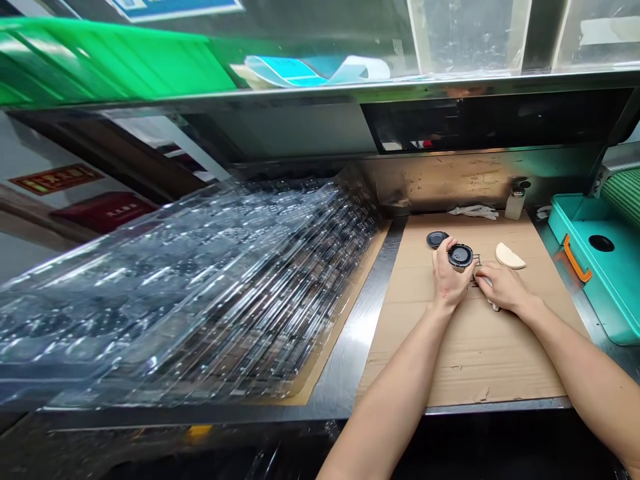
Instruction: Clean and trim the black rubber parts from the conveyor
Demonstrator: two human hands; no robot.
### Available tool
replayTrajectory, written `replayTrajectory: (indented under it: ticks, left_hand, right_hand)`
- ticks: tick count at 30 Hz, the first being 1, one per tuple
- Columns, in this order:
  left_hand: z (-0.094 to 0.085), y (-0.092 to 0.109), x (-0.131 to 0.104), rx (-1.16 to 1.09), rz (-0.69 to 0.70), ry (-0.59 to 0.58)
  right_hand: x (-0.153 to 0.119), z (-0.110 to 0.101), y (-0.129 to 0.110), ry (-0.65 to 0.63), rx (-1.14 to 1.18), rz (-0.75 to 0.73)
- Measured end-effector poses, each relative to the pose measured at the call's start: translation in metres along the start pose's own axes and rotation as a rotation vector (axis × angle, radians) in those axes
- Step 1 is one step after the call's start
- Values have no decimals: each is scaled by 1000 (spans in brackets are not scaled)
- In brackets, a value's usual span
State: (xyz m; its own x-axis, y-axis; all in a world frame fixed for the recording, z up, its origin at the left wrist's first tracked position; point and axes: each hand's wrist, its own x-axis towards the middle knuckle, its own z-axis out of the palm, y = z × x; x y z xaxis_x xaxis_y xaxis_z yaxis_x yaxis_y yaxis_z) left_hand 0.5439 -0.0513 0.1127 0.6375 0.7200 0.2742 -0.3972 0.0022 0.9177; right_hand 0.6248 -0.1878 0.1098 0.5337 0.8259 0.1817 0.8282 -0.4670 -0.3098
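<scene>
The left hand (447,279) holds a round black plastic part (461,255) with a ribbed rim, its open face turned up toward the camera; the thumb and fingers are closed around its edge. The part is held above a sheet of brown cardboard (465,360) that lies on a metal worktop (345,353). The right hand (501,287) is just beside it, with its fingertips drawn close together near the part's lower right side. Whether they pinch something small there I cannot tell, as the spot is small and partly covered by the fingers. A bit of white material (494,305) shows under the right hand.

A second black disc (437,239) lies on the cardboard just beyond the left hand. To the right of the held part, beyond the right hand, lies a cream-coloured pad (509,256) with one rounded side. At the far edge of the cardboard are a crumpled white glove (474,212) and, to its right, a small bottle (515,203) standing upright.

Right of the cardboard is a teal plastic bin (613,287) with an orange handle (575,260). On the left, a large stack of clear plastic trays (200,293) leans at an angle. A green crate (115,63) and blue-and-white paper (295,70) sit on the shelf (320,92) above.
</scene>
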Motion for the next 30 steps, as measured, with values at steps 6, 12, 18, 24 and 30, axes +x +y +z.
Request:
replayTrajectory:
  ticks: [6, 12, 18, 24, 30]
  left_hand:
    - [1, 2, -1, -52, -52, 48]
    - [2, 5, -3, -68, 46, 32]
    - [4, 10, -4, -149, -49, 47]
    - [2, 5, -5, -85, 27, 27]
    - [-20, -6, 21, 503, -40, 78]
  right_hand:
    - [0, -1, 0, -12, -38, 3]
    - [0, -1, 0, -21, -29, 6]
    - [0, -4, -3, -34, -18, 39]
    - [0, -4, -3, -41, -13, 37]
    - [1, 0, 0, -9, 23, 30]
